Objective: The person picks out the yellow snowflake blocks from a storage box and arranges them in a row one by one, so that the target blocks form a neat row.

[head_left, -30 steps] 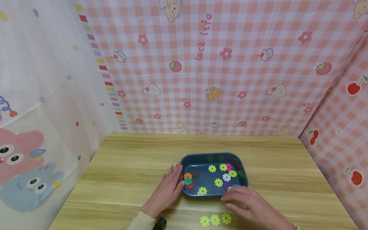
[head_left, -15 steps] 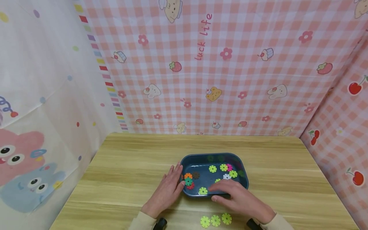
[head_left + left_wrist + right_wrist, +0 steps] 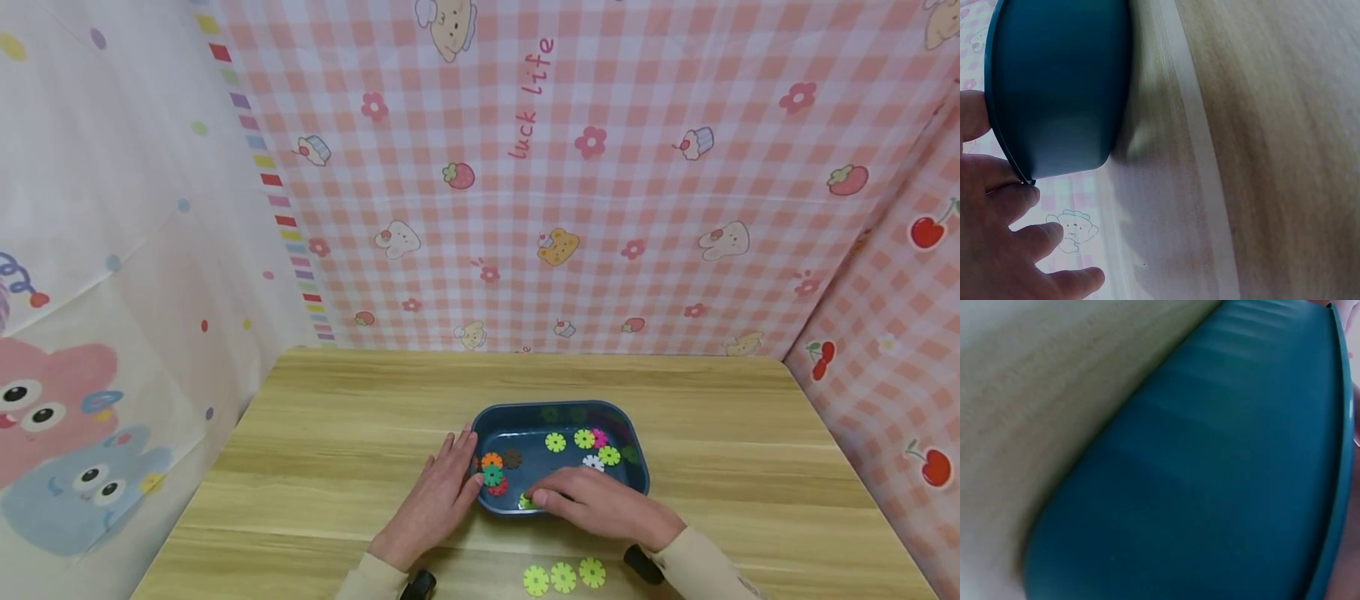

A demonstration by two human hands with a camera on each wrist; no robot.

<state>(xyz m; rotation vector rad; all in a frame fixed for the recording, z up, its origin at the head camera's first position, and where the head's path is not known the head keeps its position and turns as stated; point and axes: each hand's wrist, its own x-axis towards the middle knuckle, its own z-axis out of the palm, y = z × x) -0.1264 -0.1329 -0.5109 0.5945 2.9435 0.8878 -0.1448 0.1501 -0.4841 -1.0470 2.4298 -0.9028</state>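
Right hand (image 3: pixel 600 504) reaches over the near rim of the tray (image 3: pixel 525 416), its bent fingers at a yellow-green disc (image 3: pixel 526 502) just inside; whether they pinch it, I cannot tell. The left hand (image 3: pixel 433 502) rests, fingers extended, against the left rim. The wood-grain tabletop (image 3: pixel 322 433) stretches wide on both sides, narrower behind. Three more yellow-green discs (image 3: pixel 563 577) lie in a row nearer the person. Four yellow-green discs show inside, counting the touched one, plus single green (image 3: pixel 492 476), white (image 3: pixel 593 462) and pink (image 3: pixel 601 437) ones. All are flat with notched edges; the tray is smooth, dark blue, round-cornered.
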